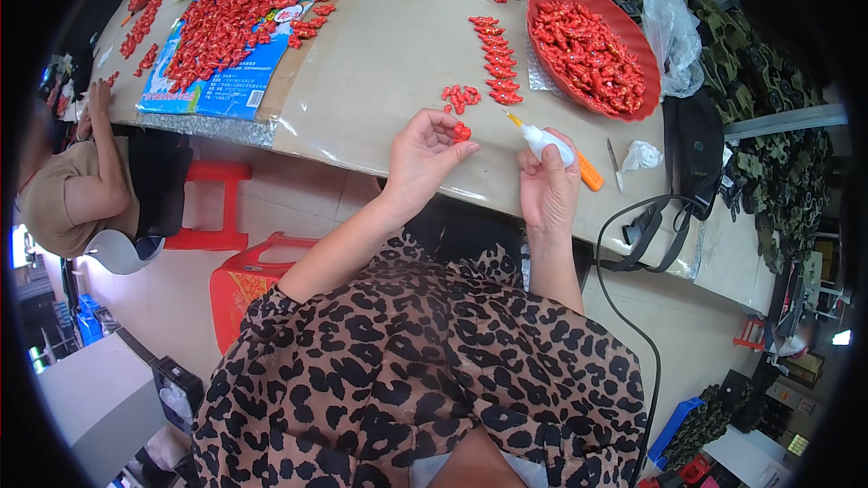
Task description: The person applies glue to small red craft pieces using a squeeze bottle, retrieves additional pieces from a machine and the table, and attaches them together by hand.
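Between the thumb and fingers of my left hand is a small red figurine, its exact shape too small to make out. My right hand grips a white squeeze glue bottle with a yellow nozzle, whose tip points up and left, apart from the figurine. Just beyond my left hand lies a loose group of small red pieces. A column of red figurines stands in a row farther back. At the right, a red scalloped bowl is heaped with similar red figurines.
An orange-handled tool, a thin blade and crumpled white tissue lie right of my right hand. A black bag hangs over the table edge. Many red pieces cover a blue cardboard sheet at left. Another person sits at far left.
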Demonstrator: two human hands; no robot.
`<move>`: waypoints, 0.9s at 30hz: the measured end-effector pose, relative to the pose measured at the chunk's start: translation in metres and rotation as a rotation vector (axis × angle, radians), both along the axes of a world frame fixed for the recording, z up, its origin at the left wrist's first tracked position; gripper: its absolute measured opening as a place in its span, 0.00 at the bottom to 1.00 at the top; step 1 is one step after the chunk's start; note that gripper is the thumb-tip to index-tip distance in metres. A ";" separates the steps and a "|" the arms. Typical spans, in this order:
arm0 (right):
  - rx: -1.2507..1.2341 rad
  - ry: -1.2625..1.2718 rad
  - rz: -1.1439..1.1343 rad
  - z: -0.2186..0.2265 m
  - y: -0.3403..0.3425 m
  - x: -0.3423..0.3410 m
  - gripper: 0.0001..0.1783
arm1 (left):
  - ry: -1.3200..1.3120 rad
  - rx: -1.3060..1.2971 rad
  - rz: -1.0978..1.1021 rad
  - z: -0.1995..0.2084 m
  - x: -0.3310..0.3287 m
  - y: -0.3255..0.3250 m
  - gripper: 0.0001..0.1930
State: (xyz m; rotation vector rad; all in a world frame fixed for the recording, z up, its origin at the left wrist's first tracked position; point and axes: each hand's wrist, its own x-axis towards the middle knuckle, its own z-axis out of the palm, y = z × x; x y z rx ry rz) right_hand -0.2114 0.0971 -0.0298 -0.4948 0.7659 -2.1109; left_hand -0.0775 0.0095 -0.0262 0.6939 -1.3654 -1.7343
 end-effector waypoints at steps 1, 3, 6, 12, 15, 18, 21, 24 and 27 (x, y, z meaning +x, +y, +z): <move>-0.026 0.001 0.016 0.001 0.000 0.000 0.14 | 0.017 -0.002 0.010 -0.002 0.000 0.001 0.14; -0.001 0.045 0.022 0.007 0.001 0.000 0.14 | 0.032 0.000 0.025 -0.004 0.001 0.000 0.14; 0.032 0.153 -0.005 0.004 -0.001 0.000 0.13 | 0.067 0.025 0.011 -0.004 0.003 -0.002 0.14; 0.041 0.323 -0.123 0.001 -0.008 0.009 0.12 | 0.042 0.039 0.013 -0.003 0.003 -0.002 0.14; 0.031 0.450 -0.121 0.005 -0.006 0.016 0.12 | 0.036 0.052 0.009 -0.003 0.003 -0.001 0.14; 0.008 0.569 -0.172 0.003 -0.005 0.021 0.12 | 0.036 0.022 0.028 -0.004 0.002 0.001 0.14; 0.020 0.715 -0.217 -0.003 -0.004 0.021 0.13 | 0.025 0.002 0.021 -0.004 0.002 0.001 0.13; 0.045 0.808 -0.236 -0.004 -0.003 0.021 0.13 | 0.029 -0.013 0.012 -0.005 0.003 0.001 0.13; 0.049 0.830 -0.241 -0.004 -0.003 0.020 0.13 | 0.043 -0.026 0.025 -0.006 0.002 0.002 0.13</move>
